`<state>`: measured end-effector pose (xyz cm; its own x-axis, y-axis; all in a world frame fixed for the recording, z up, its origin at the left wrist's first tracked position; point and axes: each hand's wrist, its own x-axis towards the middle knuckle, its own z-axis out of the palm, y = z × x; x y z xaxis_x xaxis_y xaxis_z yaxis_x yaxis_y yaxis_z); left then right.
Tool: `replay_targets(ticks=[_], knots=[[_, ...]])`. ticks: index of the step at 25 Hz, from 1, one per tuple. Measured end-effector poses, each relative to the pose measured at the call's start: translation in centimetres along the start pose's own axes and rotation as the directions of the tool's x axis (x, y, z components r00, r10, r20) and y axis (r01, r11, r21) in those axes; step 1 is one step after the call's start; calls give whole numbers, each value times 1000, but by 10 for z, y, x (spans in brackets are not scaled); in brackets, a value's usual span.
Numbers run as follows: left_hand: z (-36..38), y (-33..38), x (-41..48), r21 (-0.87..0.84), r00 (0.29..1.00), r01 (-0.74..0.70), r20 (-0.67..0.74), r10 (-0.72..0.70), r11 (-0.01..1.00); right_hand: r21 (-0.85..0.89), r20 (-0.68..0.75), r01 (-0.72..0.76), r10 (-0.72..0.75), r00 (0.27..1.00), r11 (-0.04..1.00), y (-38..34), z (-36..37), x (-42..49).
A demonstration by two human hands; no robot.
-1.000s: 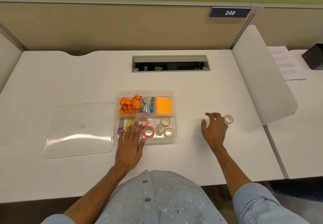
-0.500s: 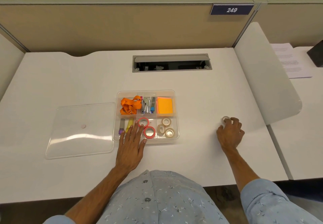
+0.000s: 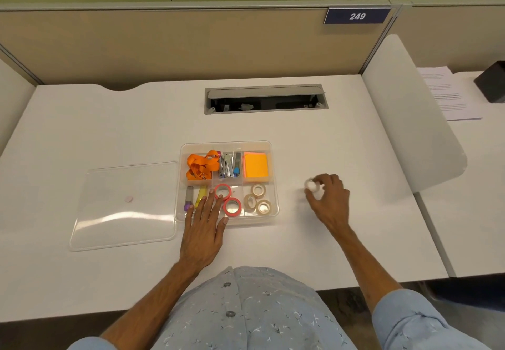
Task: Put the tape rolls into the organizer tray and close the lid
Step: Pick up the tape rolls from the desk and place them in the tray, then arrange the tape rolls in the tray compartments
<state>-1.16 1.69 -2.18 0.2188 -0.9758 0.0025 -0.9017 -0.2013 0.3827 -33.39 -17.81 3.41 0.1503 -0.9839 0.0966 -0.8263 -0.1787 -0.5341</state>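
Clear organizer tray being steadied by flat, open left hand; right hand fingers closing around white tape roll, likely bound for tray.

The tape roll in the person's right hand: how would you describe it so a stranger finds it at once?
Start at the clear organizer tray in the middle of the white desk, then look right of it. There the right hand grips a small pale tape roll. It is the only roll outside the tray.

White "249" on the dark blue number plate atop the partition
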Motion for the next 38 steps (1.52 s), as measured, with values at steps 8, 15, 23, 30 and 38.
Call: replay_targets(ticks=[8, 15, 23, 30, 38], knots=[[-5, 5, -1, -22, 1000, 11, -14, -11, 1000, 15, 203, 358, -354, 913, 934, -72, 25, -14], [-4, 4, 0, -36, 1000, 23, -21, -23, 999, -111, 308, 452, -402, 862, 885, -74, 46, -30], [-4, 4, 0, -31, 1000, 17, -13, -18, 999, -239, 386, 584, -476, 790, 776, -80, 51, -20], [-3, 3, 0, -15, 1000, 27, 1, -27, 1000, -322, 480, 602, -422, 769, 731, -84, 66, -22], [-5, 4, 0, -33, 999, 32, 18, -32, 999, -337, 366, 529, -409, 836, 779, -86, 67, -21]])
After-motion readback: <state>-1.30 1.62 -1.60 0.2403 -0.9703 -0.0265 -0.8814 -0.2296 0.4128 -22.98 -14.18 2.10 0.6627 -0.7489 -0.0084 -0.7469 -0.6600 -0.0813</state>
